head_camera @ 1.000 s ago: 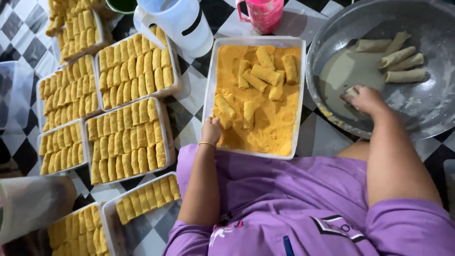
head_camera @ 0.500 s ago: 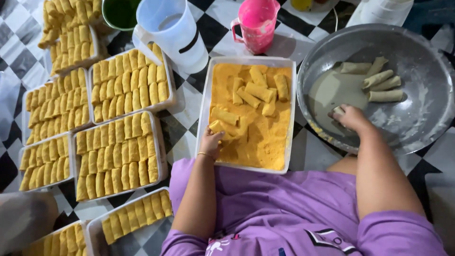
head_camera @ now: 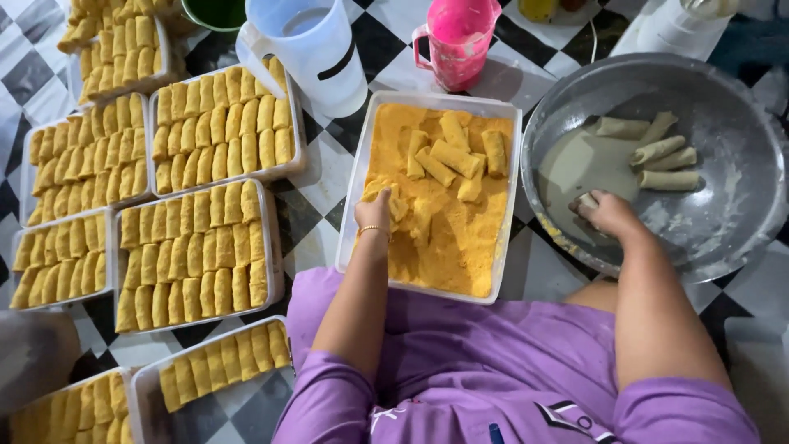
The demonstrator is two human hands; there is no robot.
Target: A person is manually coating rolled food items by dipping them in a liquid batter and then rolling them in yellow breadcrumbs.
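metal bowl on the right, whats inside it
The metal bowl holds pale batter, four uncoated rolls and the right hand, which grips another roll; most of that roll is covered.

I see a wide metal basin, dull grey, smeared with a thin wet batter film that looks glossy. Pale rolls in it look smooth, soft, doughy. My right hand sits in the wet batter. The rectangular tray is translucent white plastic, filled with dry, grainy orange crumbs, matt. My left hand is dusted with them. Coated rolls in the other plastic trays look rough, matt yellow. Clear jug and pink jug: smooth plastic. Floor tiles glossy. Purple cloth looks soft, matt.
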